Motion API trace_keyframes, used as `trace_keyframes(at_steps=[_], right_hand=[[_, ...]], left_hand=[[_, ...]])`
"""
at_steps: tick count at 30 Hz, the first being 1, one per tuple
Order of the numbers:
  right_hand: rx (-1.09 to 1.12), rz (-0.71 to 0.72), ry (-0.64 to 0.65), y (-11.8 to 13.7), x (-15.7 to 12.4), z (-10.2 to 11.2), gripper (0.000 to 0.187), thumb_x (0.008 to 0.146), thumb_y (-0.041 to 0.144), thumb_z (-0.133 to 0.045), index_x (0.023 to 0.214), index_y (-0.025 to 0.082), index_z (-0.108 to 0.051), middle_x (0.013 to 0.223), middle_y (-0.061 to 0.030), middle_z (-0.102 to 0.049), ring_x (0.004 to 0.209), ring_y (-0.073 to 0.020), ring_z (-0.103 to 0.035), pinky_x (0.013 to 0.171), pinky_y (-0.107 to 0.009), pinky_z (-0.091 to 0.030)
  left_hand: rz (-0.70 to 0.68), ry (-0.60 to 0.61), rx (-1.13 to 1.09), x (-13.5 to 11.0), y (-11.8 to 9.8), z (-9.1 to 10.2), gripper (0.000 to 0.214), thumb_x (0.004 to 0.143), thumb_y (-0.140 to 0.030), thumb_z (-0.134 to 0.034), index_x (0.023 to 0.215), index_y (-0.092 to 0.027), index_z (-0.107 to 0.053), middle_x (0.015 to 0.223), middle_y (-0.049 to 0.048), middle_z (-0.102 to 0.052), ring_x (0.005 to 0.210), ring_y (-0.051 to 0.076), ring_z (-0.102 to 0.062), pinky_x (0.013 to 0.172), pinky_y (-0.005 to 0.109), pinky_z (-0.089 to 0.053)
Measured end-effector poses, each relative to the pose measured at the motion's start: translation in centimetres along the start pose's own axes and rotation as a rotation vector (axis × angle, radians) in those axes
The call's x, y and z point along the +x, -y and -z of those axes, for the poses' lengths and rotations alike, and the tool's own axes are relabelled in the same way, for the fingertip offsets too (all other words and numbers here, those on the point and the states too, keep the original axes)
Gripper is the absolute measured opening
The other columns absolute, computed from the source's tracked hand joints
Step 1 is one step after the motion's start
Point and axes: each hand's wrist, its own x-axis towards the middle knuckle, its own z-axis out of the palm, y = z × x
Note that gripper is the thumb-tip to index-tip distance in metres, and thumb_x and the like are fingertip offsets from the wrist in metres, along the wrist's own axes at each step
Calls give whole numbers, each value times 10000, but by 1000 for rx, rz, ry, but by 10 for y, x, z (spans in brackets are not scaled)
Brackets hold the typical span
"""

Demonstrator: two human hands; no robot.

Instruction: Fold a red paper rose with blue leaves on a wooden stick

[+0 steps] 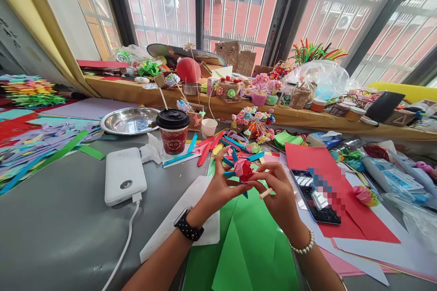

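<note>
A small folded-paper flower (243, 170), red and pink in the middle with blue strips sticking out around it, is held up over green paper (252, 245). My left hand (221, 186) grips it from the left, thumb below and fingers behind. The fingertips of my right hand (278, 186) pinch its red side. A short pale stick (266, 193), like a thin wooden rod, juts out between the right fingers. White paper (208, 227) lies under my left wrist.
Left stand a white power bank (124, 176) with a cable, a lidded cup (173, 138) and a steel plate (116, 128). Right, a phone (307, 191) lies on red paper (372, 223). Ahead are a paper cup (209, 127), coloured strips (210, 148) and a crowded ledge (136, 95).
</note>
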Motion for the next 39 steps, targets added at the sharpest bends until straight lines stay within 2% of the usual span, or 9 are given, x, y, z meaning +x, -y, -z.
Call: trace_keyframes(at_steps=[3, 8, 13, 16, 21, 25, 28, 34, 39], right_hand=[[45, -43, 17, -2, 1, 1, 79, 787, 190, -517, 768, 196, -594, 853, -47, -479, 828, -169, -518, 654, -288, -462], [80, -79, 29, -4, 1, 3, 61, 779, 203, -527, 765, 203, -587, 858, -48, -487, 824, -172, -523, 656, -295, -476], [42, -46, 19, -5, 0, 1, 72, 790, 191, -507, 763, 200, -573, 866, -50, -487, 831, -170, -521, 691, -306, -464], [32, -46, 5, -4, 0, 0, 81, 799, 189, -492, 762, 200, -563, 863, -48, -483, 824, -167, -518, 685, -307, -460], [12, -41, -31, -1, 1, 0, 78, 796, 168, -488, 748, 192, -545, 851, -47, -475, 818, -163, -506, 674, -293, -452], [-12, -33, -47, 0, 0, -1, 90, 802, 185, -484, 735, 187, -544, 835, -47, -469, 797, -162, -505, 661, -289, -447], [-26, -20, -68, 1, -1, -1, 89, 803, 199, -489, 740, 192, -551, 835, -46, -471, 787, -162, -510, 655, -292, -449], [-13, -19, -47, 1, 1, 2, 94, 797, 214, -500, 731, 199, -565, 811, -42, -486, 787, -169, -520, 655, -298, -455], [2, -22, -45, 0, 1, 3, 87, 791, 185, -503, 734, 192, -568, 808, -46, -505, 817, -174, -511, 661, -287, -445]], left_hand=[[5, -13, -56, 0, -1, -2, 904, 579, -208, -712, 1242, -350, -115, 900, -11, -436, 767, 144, -598, 697, 313, -513], [-21, -8, -118, 0, 2, -5, 980, 581, -186, -714, 1257, -376, -31, 922, -4, -469, 761, 161, -617, 710, 333, -510], [-47, -97, 3, -1, 7, -4, 1097, 569, -224, -723, 1270, -388, 105, 1018, 50, -483, 679, 155, -626, 655, 338, -526], [-84, -97, 84, -2, 8, -2, 1032, 588, -235, -708, 1297, -352, 33, 1057, 78, -489, 682, 154, -625, 678, 339, -526], [-101, 18, 103, -2, 6, -3, 679, 660, -243, -648, 1230, -303, -284, 1076, 62, -502, 655, 125, -623, 623, 267, -528], [-89, 53, 10, -1, 4, -4, 548, 656, -230, -653, 1134, -240, -385, 963, 50, -554, 603, 115, -616, 545, 223, -501], [-84, 30, 44, 0, 1, -1, 502, 615, -233, -685, 1066, -202, -466, 899, 42, -574, 635, 126, -610, 582, 240, -496], [50, 92, -81, 3, -6, 3, 629, 572, -210, -719, 1124, -196, -417, 719, -6, -600, 623, 124, -598, 581, 222, -469], [3, 55, -95, 2, -4, 2, 635, 586, -203, -711, 1128, -225, -381, 738, -13, -597, 646, 143, -620, 630, 258, -482]])
